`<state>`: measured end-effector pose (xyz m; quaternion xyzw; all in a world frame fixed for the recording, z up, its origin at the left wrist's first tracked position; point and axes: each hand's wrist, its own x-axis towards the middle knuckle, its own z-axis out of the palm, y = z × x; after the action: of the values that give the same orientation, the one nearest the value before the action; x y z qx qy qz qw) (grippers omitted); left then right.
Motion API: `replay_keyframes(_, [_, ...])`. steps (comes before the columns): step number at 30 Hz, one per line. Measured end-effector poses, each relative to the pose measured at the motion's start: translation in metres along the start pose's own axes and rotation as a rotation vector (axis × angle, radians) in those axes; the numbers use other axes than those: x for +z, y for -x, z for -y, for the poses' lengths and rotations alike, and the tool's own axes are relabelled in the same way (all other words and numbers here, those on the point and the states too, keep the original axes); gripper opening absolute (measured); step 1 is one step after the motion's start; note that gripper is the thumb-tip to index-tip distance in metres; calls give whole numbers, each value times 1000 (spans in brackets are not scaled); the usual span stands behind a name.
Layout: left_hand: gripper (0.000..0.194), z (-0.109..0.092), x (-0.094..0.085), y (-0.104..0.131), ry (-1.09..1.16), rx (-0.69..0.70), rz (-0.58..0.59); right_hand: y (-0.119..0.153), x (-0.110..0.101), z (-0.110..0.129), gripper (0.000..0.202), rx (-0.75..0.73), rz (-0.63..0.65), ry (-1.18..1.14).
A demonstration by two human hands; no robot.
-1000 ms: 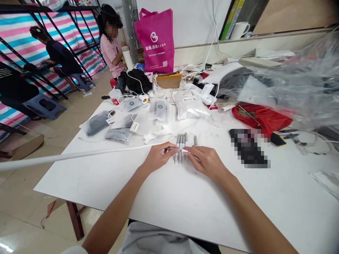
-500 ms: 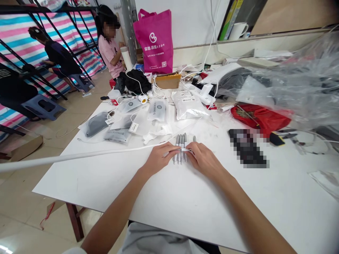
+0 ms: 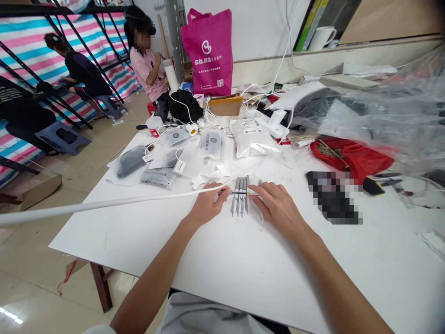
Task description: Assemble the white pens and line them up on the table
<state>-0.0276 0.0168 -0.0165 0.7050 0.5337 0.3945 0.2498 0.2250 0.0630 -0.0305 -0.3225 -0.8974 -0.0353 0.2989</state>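
My left hand (image 3: 209,202) pinches one end of a disassembled pen between thumb and fingertips. The other end is in my right hand (image 3: 276,200), its fingers closed and partly hiding the light barrel. Between the two hands stretches a thin dark refill (image 3: 238,193), with a small yellowish spot near the right fingertips. Just under it, several silver-grey pens (image 3: 239,208) lie side by side on the white table (image 3: 222,260). One more pen (image 3: 260,213) lies apart, largely covered by my right hand.
A white cable (image 3: 139,202) crosses in front of my left hand. Packaged grey pouches (image 3: 158,176) and a white plastic packet (image 3: 253,137) lie behind. To the right are a pixelated dark object (image 3: 333,199) and a red bag (image 3: 368,160). Co-workers (image 3: 148,69) sit at left.
My hands have drawn slightly apart, and the dark refill now shows between them where a light pen piece was. The whole view has shifted a little.
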Motion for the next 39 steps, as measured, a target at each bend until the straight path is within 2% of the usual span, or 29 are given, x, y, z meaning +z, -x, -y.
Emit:
replay_keyframes(5, [26, -1, 0, 1, 35, 8, 34, 1, -1, 0, 21, -23, 23, 30])
replay_keyframes(11, [20, 8, -3, -1, 38, 34, -114, 4, -11, -18, 25, 58, -6, -21])
replay_keyframes(15, [16, 11, -5, -1, 53, 5, -123, 6, -14, -26, 25, 97, -38, -41])
replay_keyframes(28, [17, 11, -3, -1, 40, 43, -120, 4, -12, -20, 22, 74, -35, -34])
replay_keyframes(31, [19, 9, -3, -1, 51, 66, -89, 4, -10, -18, 22, 64, -18, -29])
replay_keyframes(36, [35, 2, -3, 0, -13, 117, 68, 4, -5, -12, 20, 34, 17, -2])
replay_keyframes(39, [31, 3, 2, 1, -3, 123, 94, 4, 0, -6, 19, 11, 21, 8])
